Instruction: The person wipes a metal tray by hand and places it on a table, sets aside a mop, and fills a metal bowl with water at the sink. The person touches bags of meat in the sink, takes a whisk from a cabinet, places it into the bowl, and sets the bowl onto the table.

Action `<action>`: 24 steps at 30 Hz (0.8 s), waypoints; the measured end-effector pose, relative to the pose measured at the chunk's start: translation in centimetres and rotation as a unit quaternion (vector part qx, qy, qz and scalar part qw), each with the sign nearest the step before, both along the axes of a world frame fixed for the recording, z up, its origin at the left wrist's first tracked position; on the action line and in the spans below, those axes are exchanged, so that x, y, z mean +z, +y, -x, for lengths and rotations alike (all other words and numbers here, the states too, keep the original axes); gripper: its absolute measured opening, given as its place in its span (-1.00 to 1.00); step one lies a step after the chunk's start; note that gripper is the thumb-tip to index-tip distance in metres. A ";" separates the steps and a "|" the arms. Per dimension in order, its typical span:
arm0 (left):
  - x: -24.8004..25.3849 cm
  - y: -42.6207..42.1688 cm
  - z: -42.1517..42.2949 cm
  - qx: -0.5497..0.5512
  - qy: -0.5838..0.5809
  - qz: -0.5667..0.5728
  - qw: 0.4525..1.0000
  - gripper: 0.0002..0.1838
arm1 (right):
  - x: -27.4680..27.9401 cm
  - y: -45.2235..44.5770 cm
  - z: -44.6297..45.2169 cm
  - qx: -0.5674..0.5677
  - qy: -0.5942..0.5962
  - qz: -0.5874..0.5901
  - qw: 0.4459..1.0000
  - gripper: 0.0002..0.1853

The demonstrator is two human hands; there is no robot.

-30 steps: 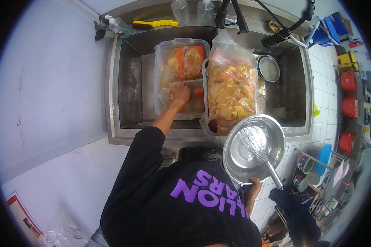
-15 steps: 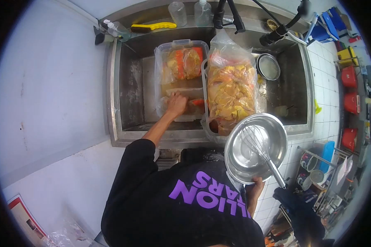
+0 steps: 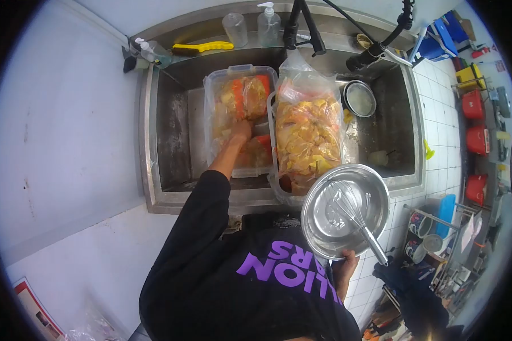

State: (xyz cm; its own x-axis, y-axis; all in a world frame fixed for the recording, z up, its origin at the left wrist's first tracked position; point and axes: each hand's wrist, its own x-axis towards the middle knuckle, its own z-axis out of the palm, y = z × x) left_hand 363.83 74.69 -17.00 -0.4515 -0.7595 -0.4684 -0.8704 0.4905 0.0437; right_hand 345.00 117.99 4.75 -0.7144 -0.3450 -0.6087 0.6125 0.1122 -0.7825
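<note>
My left hand [image 3: 242,130] reaches into a clear plastic tub [image 3: 209,108] in the sink. It is between bagged packs of yellowish food [image 3: 250,95] with orange-red parts and another pack [image 3: 257,152] nearer me. Its fingers point down and are mostly hidden, so their grip does not show. My right hand [image 3: 345,266] is closed on the near rim of a steel mixing bowl [image 3: 318,227], held tilted over the sink's front edge. A balloon whisk [image 3: 355,216] rests in that bowl, its handle sticking out over the rim.
Beside the tub stands another container [image 3: 273,165] with a large bag of yellowish pieces [image 3: 308,133]. A small metal bowl [image 3: 359,98] sits in the steel sink [image 3: 179,125]. On the back ledge are a yellow-handled brush [image 3: 210,46], pump bottles [image 3: 268,25] and black faucets [image 3: 293,34].
My left hand has moved farther into the tub, toward the back packs, and the pale strip it touched is no longer visible. The view has shifted slightly; my right hand still holds the bowl.
</note>
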 end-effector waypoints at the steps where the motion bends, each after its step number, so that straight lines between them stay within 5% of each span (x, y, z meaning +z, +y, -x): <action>1: -0.6 -0.3 -0.1 -0.004 0.015 -0.003 1.000 -0.73 | 0.1 -0.2 0.0 -0.005 0.000 0.000 1.000 -0.35; 3: -0.8 -0.4 -0.6 -0.015 0.024 -0.007 1.000 -0.75 | 0.2 -0.3 -0.3 -0.033 0.015 -0.029 0.999 -0.51; 6: 0.8 0.3 -1.5 -0.078 -0.009 0.026 0.997 -0.77 | 0.3 -0.4 -0.2 -0.032 -0.010 -0.040 0.999 -0.51; 11: 3.4 0.3 -4.0 -0.039 0.137 0.058 0.988 -0.80 | 2.9 -2.8 -1.0 -0.019 -0.030 -0.056 0.998 -0.52; 18: 11.2 1.1 -5.3 -0.015 0.167 0.065 0.984 -0.76 | 2.5 -2.7 -0.3 -0.008 -0.045 -0.080 0.996 -0.51; 24: 11.6 4.3 -4.5 -0.031 0.214 0.088 0.972 -0.80 | -0.4 -0.9 0.3 -0.019 -0.006 -0.045 0.999 -0.52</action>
